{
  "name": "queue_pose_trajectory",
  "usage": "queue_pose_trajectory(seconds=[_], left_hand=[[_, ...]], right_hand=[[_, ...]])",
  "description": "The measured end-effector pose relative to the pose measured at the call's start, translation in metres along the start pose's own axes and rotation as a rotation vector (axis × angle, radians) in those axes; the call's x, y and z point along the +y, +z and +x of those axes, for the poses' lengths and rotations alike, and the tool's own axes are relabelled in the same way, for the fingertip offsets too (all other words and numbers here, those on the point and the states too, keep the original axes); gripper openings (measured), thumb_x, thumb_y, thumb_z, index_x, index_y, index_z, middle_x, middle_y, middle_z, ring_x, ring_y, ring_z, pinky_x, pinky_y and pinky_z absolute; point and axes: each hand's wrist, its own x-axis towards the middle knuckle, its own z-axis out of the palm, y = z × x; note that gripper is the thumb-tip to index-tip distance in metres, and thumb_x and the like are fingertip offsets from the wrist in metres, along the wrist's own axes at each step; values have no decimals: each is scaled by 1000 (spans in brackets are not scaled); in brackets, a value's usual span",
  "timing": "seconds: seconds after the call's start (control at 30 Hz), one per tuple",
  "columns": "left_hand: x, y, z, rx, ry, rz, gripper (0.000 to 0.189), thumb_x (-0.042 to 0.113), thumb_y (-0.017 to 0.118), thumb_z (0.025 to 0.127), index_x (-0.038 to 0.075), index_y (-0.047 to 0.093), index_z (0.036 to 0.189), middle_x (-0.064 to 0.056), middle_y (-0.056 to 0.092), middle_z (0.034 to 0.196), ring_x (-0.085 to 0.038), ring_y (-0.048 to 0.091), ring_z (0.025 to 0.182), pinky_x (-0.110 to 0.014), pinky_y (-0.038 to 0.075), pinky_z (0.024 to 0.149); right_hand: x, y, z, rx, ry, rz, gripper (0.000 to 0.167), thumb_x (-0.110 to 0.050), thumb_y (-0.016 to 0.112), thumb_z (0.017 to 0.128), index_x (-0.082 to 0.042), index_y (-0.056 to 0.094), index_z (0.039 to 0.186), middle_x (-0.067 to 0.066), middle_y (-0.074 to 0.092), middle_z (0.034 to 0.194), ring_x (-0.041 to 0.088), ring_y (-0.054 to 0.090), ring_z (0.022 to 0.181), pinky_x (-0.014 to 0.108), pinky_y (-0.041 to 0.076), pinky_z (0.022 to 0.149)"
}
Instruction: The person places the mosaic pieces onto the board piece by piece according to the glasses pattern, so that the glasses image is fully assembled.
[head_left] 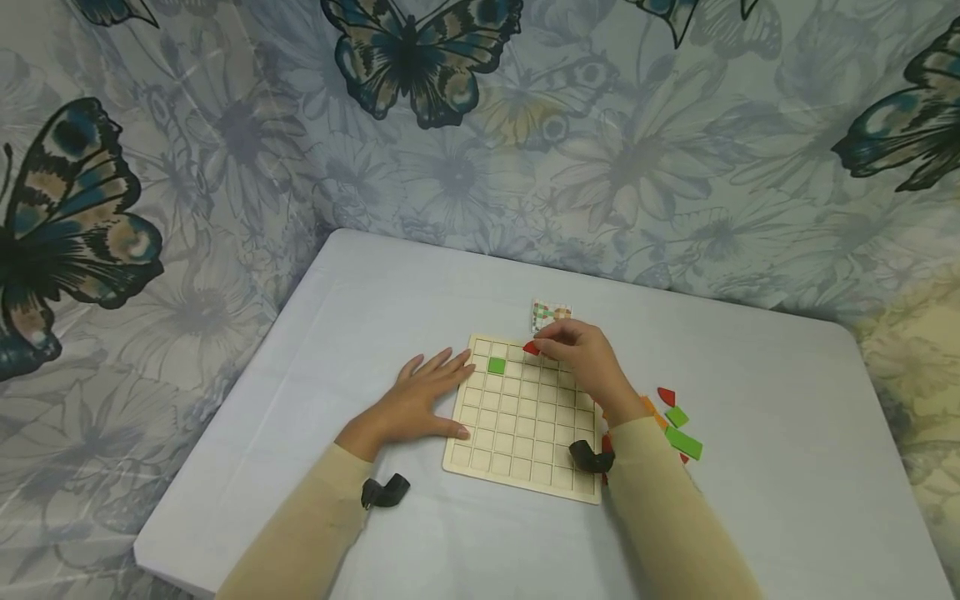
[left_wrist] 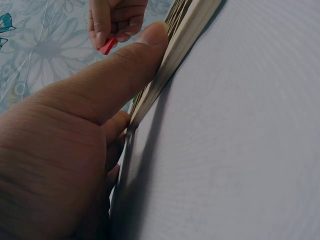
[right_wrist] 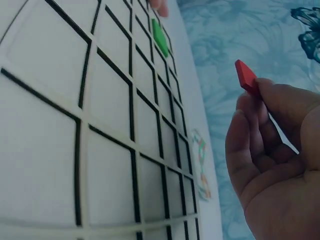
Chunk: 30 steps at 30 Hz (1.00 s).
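A pale wooden grid board (head_left: 517,421) lies on the table, divided into square cells. My left hand (head_left: 416,406) rests at its left side with fingers spread, the thumb and fingertips on the edge. My right hand (head_left: 591,365) is over the board's far part and pinches a flat red wedge-shaped piece (right_wrist: 246,77) between thumb and fingers. In the right wrist view that piece is held up off the grid. One green square tile (head_left: 497,365) sits in a cell near the far left corner.
A small printed card (head_left: 551,313) lies just beyond the board's far edge, partly behind the right hand. Loose pieces lie right of the board: a red wedge (head_left: 667,397), a green square (head_left: 677,417), a green rectangle (head_left: 684,443) and others partly hidden by the right sleeve (head_left: 660,492).
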Motion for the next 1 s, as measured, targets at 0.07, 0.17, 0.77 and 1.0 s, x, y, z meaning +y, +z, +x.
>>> queue_pose_trajectory(seconds=[0.07,0.17,0.77,1.0], left_hand=[[-1,0,0,1,1,2,114,74,78,87,24,26,175,12,6,180,-15,-5,165,-52,-8,129],[-1,0,0,0,0,8,114,76,77,87,26,25,175,13,5,180,-14,-6,165,-51,-8,129],[0,-5,-1,-1,20,-13,111,71,79,88,21,30,175,7,10,181,-19,-2,166,-55,-6,129],[-3,-4,0,-12,9,-14,112,68,80,89,18,27,174,12,8,180,-16,-3,165,-53,-7,129]], right_hand=[[-1,6,2,-9,-7,-2,20,-21,77,105,-5,78,116,11,76,112,34,70,108,51,57,99],[0,14,6,-9,-14,-32,19,-23,78,104,-7,80,114,9,76,112,30,69,107,49,56,97],[2,61,31,-74,28,-242,14,-23,71,109,-19,83,115,0,75,117,25,65,111,51,51,101],[3,68,33,-93,4,-279,15,-23,70,110,-18,83,115,-1,76,115,24,67,110,50,53,101]])
